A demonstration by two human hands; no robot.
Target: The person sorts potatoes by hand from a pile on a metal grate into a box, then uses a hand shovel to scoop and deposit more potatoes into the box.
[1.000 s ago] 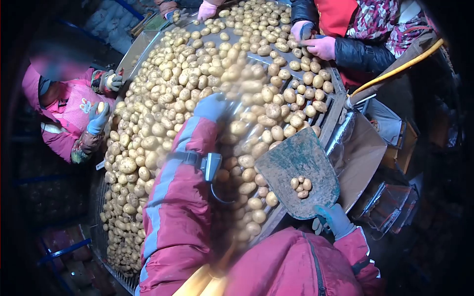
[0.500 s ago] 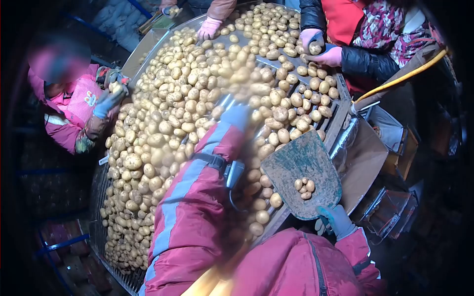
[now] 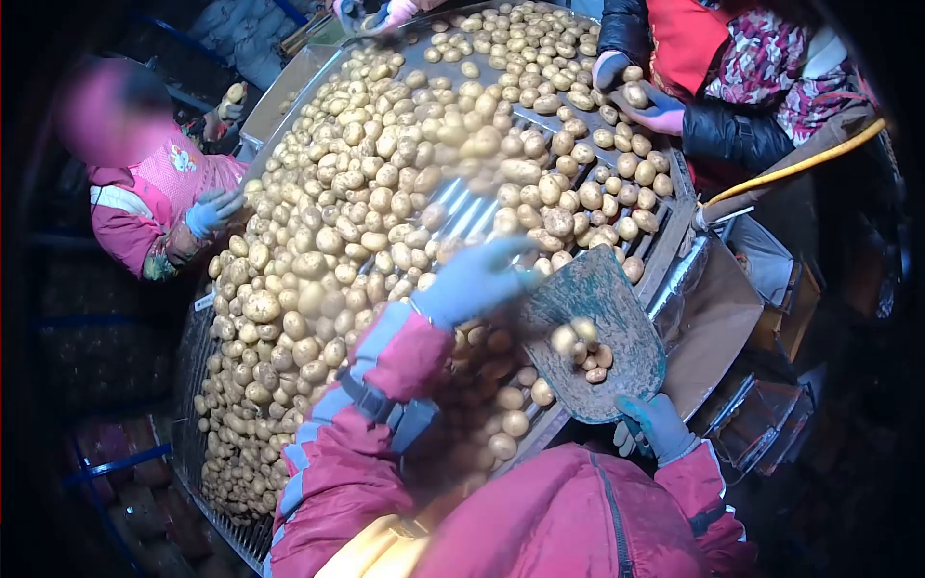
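My left hand (image 3: 477, 279), in a blue-grey glove, is over the potato pile beside the scoop, fingers stretched out and slightly blurred, with nothing visible in it. Just beyond its fingertips, blurred potatoes (image 3: 573, 335) are above the scoop. The flat, dirty green scoop (image 3: 626, 371) lies tilted over the sorting table's right edge, with several small potatoes (image 3: 594, 364) on it. At its near end my gloved right hand (image 3: 659, 430) is closed on it; the handle is hidden. Potatoes (image 3: 332, 212) cover much of the sorting table, and metal rollers (image 3: 464, 210) show between them.
One co-worker in pink (image 3: 145, 183) stands at the left, one hand at the pile. Another's gloved hands (image 3: 650, 104) hold potatoes at the upper right; more gloved hands show at the top. Cardboard boxes (image 3: 708, 323) and a yellow hose (image 3: 800, 164) are on the right.
My left hand has come back from the pile toward the scoop, with its fingers now apart. Blurred potatoes have appeared over the scoop. The left co-worker's hands have moved apart.
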